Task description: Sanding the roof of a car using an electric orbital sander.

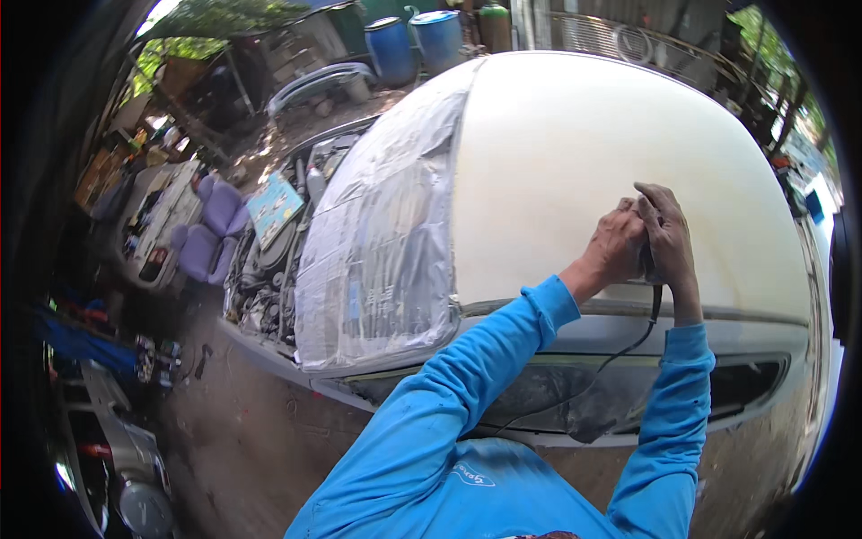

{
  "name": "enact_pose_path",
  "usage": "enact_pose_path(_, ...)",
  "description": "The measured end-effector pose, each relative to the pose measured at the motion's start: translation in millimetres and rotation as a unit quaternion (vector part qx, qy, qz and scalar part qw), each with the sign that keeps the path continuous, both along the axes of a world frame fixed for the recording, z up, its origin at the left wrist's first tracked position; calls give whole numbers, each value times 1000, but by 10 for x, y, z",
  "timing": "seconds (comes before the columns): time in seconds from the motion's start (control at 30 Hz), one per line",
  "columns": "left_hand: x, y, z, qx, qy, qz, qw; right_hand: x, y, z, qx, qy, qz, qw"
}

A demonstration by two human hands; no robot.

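Both my hands are closed together over a corded sander (647, 268) on the white car roof (575, 153). My left hand (614, 244) wraps its near-left side, knuckles up. From the right, my dusty right hand (669, 235) presses over it, fingers bent toward the left hand. Most of the sander's body is hidden beneath my hands. Its black cord (639, 343) drops from the near end, over the roof edge and down past the side window (539, 391).
Crinkled, taped plastic sheeting (382, 242) covers the windshield. Left of it the engine bay (269, 256) is exposed, with a patterned blue box (275, 210) on it. Purple seats (215, 229) and car parts stand farther left. Blue barrels (391, 49) are at the back.
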State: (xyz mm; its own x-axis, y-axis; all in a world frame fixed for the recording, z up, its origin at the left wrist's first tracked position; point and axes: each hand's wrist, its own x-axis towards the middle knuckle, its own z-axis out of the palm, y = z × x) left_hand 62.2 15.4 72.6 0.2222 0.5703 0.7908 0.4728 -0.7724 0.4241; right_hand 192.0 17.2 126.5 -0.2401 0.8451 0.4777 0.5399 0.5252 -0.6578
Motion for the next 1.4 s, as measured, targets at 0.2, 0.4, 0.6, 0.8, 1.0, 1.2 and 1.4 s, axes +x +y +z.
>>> enact_pose_path(0.2,-909,-211,-4,-53,-14,99,994,-991,59,19,-38,-3,92,995)
enact_pose_path(0.4,-1573,-335,-74,-69,-42,193,978,-1760,184,-21,-25,-27,194,980)
enact_pose_path(0.6,-1899,-399,-91,-100,-23,247,964,-2135,206,-28,-31,-29,238,970)
enact_pose_path(0.8,-1512,-148,-81,-71,-1,203,977,-1686,312,-61,1,-43,167,985)
enact_pose_path(1.0,-494,234,-95,-20,12,113,993,-565,501,-120,-29,12,102,994)
enact_pose_path(1.2,90,209,-108,-38,36,31,998,127,395,-120,-56,-18,46,997)
enact_pose_path(1.4,-773,-287,0,-131,73,95,984,155,524,-132,-50,-68,36,996)
